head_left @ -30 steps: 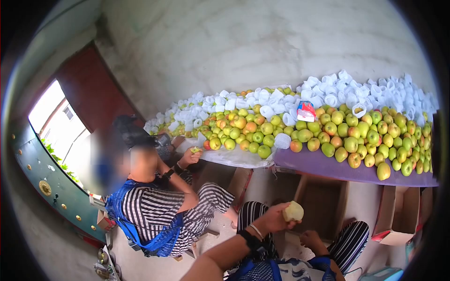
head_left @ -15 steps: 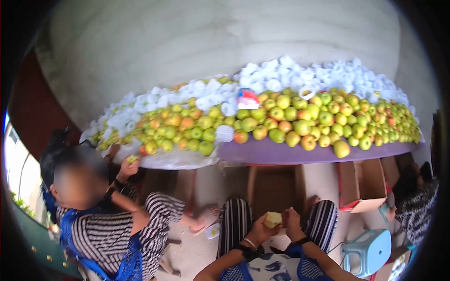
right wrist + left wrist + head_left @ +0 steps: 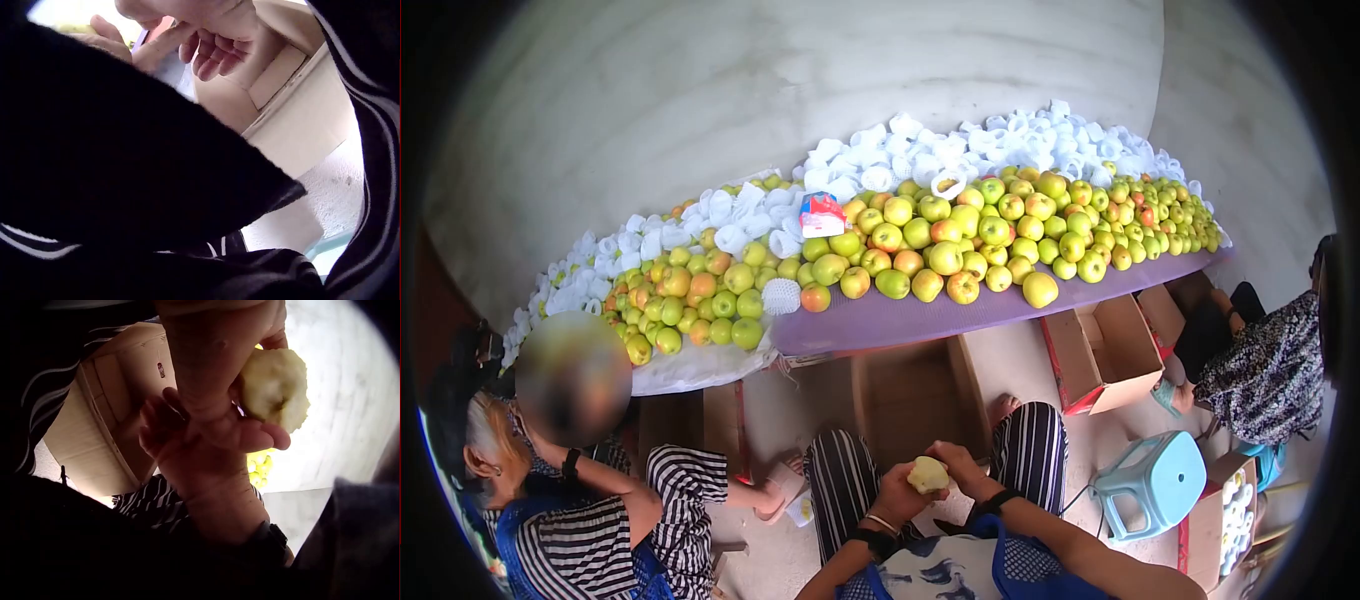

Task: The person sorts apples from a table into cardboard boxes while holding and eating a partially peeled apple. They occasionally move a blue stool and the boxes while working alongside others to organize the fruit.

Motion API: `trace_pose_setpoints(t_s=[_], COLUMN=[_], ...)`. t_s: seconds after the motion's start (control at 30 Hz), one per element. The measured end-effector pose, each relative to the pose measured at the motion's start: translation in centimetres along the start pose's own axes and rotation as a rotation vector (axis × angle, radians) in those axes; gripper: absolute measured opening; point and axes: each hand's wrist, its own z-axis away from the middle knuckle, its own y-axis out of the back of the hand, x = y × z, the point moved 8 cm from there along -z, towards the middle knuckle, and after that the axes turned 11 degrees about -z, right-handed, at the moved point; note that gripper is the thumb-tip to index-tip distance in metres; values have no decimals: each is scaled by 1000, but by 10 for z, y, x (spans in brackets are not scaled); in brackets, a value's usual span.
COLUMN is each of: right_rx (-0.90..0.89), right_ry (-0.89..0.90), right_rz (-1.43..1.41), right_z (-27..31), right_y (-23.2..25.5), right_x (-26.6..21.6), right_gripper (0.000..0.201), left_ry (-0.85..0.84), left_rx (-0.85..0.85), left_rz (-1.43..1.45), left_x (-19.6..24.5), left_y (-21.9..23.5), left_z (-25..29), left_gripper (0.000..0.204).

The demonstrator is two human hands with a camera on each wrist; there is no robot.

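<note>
My left hand [image 3: 897, 500] holds an apple [image 3: 928, 475] whose pale bare flesh shows, with an uneven surface, above my lap. In the left wrist view, fingers and thumb curl round the apple [image 3: 278, 387], and its hollowed end faces the camera. Close beside it, my right hand [image 3: 960, 470] overlaps the left one. The right wrist view shows the right hand [image 3: 215, 37] with fingers loosely curled and nothing visible in them. Part of the apple [image 3: 75, 29] appears there beyond the left hand's fingers.
Ahead, apples [image 3: 1000, 225] and white foam nets [image 3: 1000, 140] are heaped on a purple sheet [image 3: 850, 325]. A small red-and-blue packet [image 3: 822, 215] lies among them. Cardboard boxes [image 3: 920, 390] stand below. A blue stool [image 3: 1155, 480] is at right; people sit on both sides.
The head view has swung right, bringing the stool and another person into view. My hands were apart; the right hand has come up beside the apple, which stays in the left hand.
</note>
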Motion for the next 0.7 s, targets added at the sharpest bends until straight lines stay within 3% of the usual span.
trace_pose_setpoints(t_s=[0.1, 0.2, 0.3, 0.4, 0.53, 0.63, 0.7], right_rx=[-141, 182, 312, 328, 126, 233, 204], right_ry=[184, -168, -185, -163, -262, -285, -279], right_rz=[511, 65, -132, -123, -70, -75, -75], right_z=[-6, 1, 4, 2, 0, -2, -2], right_y=[-5, 15, 25, 25, 12, 18, 17], right_x=[5, 17, 19, 24, 35, 41, 39], right_gripper=[49, 54, 57, 57, 55, 53, 51], left_ry=[10, -19, -10, 22, 47, 42, -66], left_rx=[-268, -195, -66, -87, -130, -91, 33], left_rz=[27, 18, 1, 64, 49, -1, -351], left_x=[-3, -2, 0, -2, -7, -8, -2], left_y=[-8, -5, 0, 5, 11, 17, 23], left_z=[0, -1, 0, -1, -5, -6, -5], left_gripper=[47, 48, 49, 49, 49, 49, 50])
